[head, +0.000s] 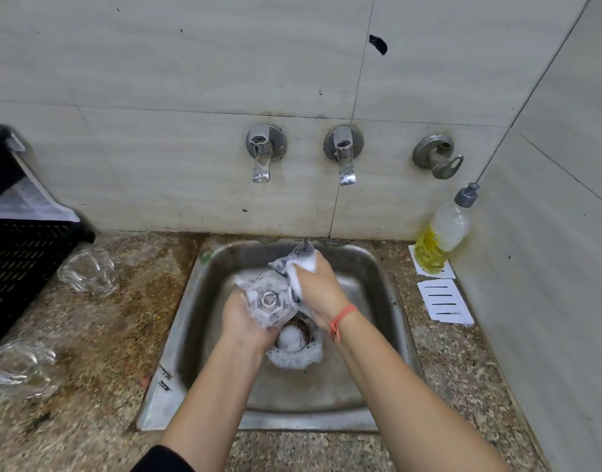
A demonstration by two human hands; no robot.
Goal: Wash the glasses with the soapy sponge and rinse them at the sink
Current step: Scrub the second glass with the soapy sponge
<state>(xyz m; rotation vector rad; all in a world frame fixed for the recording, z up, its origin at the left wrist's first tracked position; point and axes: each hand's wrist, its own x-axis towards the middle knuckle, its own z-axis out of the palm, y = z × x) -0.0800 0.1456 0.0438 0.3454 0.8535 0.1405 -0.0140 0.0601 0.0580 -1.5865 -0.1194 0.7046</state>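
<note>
Standing at the sink (177, 338), the person holds a faceted glass (269, 301) over the basin, just above the drain, with its base turned up toward the head camera. The left hand (241, 321) comes in from seven o'clock, and its grip is curled round the wall of the glass. The right hand (321, 287), at two o'clock of the glass, has its grip closed on the soapy sponge (297, 258), which is touching the glass's side. Suds cover its fingers.

I'd judge the glass thick, stiff and fairly weighty, but brittle, and slippery under that lather. The facets offer some purchase, so a hold round the body looks safer than one at the rim. The steel basin below would not forgive a drop. The sponge looks soft and should give to the facets.

Foam (292, 349) lies heaped over the drain. At twelve o'clock on the wall are two taps (262, 155), with no water seen running, and nothing stands between them and the glass. A third valve (435, 156) sits at one o'clock, and a bottle of yellow liquid (442, 236) stands in the corner at two o'clock. On the table (98, 335) at nine and eight o'clock are two more glasses (88, 272), blurred, beside a black crate (17, 260), well apart from the hands.
</note>
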